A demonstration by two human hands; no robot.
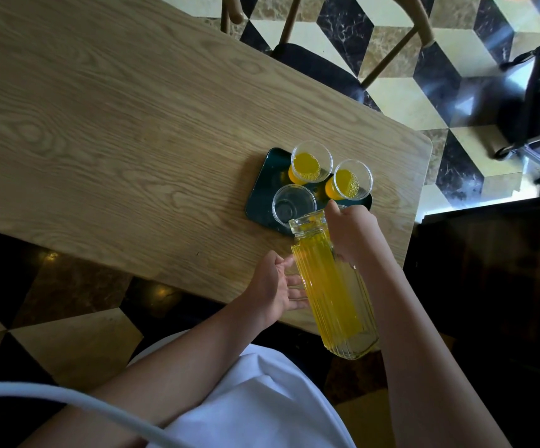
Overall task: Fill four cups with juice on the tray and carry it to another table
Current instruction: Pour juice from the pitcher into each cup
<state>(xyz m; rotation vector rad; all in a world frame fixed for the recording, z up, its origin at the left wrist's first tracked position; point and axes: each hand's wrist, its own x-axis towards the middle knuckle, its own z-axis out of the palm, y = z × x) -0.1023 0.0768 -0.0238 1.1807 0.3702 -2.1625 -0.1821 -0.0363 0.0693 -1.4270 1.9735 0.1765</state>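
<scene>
Two cups point(307, 166) at the far side of the dark tray point(262, 202) already hold juice, the second point(349, 181) just right of the first; a third cup point(292, 205) on the near left of the tray is empty, and the fourth is mostly hidden behind the right hand point(349, 231), only a sliver of rim showing, so its fill cannot be told. That hand grips the ribbed jug point(330, 286) high up, near the neck, fingers curled round the far side. The left hand point(278, 284) lies with fingers straight and relaxed against the jug's lower side, steadying and holding nothing. The jug is tipped, its long axis running from the base, out past the table point(100, 124) edge near the body, up and away to the mouth point(307, 223), which sits just at the near rim of the empty cup. So the target lies straight ahead of the mouth along that axis, slightly left; the likely step is pouring the third cup, and it calls for raising the base more while keeping the lip over the rim. No stream shows yet. The main risk is juice running down the ribbed neck onto the tray
</scene>
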